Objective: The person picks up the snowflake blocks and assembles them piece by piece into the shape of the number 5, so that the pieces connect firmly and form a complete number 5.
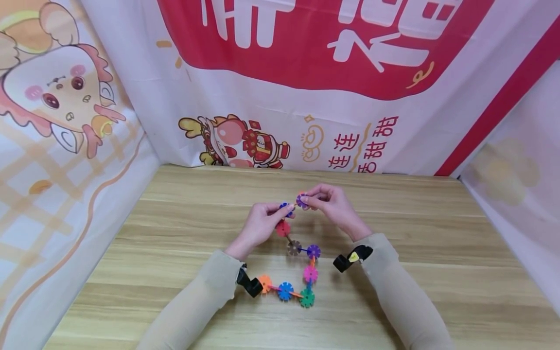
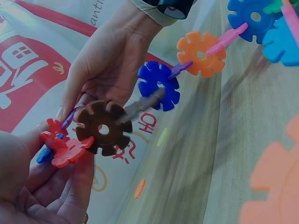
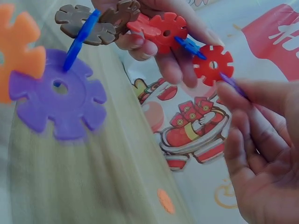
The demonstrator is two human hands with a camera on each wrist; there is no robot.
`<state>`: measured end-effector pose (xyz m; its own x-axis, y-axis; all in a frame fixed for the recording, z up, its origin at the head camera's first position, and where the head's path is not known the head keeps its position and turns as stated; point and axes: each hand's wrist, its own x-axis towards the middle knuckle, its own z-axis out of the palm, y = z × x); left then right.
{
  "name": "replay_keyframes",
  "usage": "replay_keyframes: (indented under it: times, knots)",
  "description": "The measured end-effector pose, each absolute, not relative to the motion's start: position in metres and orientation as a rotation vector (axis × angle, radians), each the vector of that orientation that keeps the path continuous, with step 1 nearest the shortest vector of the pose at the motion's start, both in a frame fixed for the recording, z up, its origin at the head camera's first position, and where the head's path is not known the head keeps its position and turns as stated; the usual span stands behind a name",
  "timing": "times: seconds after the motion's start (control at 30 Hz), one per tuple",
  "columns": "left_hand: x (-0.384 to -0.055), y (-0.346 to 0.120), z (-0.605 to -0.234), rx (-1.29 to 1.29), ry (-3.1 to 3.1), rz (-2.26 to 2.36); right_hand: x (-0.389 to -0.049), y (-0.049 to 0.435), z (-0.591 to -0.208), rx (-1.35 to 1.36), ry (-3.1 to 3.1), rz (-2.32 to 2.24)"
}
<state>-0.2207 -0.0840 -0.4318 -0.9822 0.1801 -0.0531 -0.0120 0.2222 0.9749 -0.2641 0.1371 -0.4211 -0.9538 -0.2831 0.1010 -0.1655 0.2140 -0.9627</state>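
A chain of slotted plastic snowflake discs hangs between the hands and runs down toward the front. My left hand (image 1: 261,222) pinches a blue disc (image 1: 286,209) near the chain's upper end. A red disc (image 3: 213,65) joins onto that blue one, between the hands. My right hand (image 1: 333,206) pinches a purple disc (image 1: 301,201) between thumb and fingers. Its edge meets the red disc; how deep it sits in the slot I cannot tell. Below the left hand follow another red disc (image 1: 283,228), a brown disc (image 1: 294,248) and a violet disc (image 1: 313,251).
Farther down the chain come a pink disc (image 1: 310,273), a green disc (image 1: 307,297), a blue disc (image 1: 286,291) and an orange disc (image 1: 265,284) near the left sleeve. All this is over a wood-grain table (image 1: 183,194), with a printed cloth (image 1: 271,92) behind.
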Motion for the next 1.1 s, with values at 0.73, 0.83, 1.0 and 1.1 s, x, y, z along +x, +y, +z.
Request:
replay_keyframes:
  times: [0.73,0.83,1.0,1.1]
  knots:
    - [-0.221,-0.080,-0.426,0.166,2.202,1.992,-0.270,0.135,-0.420,-0.463,2.366,-1.893]
    - [-0.221,-0.078,-0.426,0.154,2.173,2.018,-0.272,0.136,-0.419,-0.455,2.375,-1.878]
    - [-0.222,-0.072,-0.427,0.140,2.172,2.068,-0.275,0.137,-0.415,-0.433,2.398,-1.853]
    - [-0.222,-0.067,-0.427,0.123,2.135,2.129,-0.276,0.138,-0.413,-0.432,2.405,-1.847]
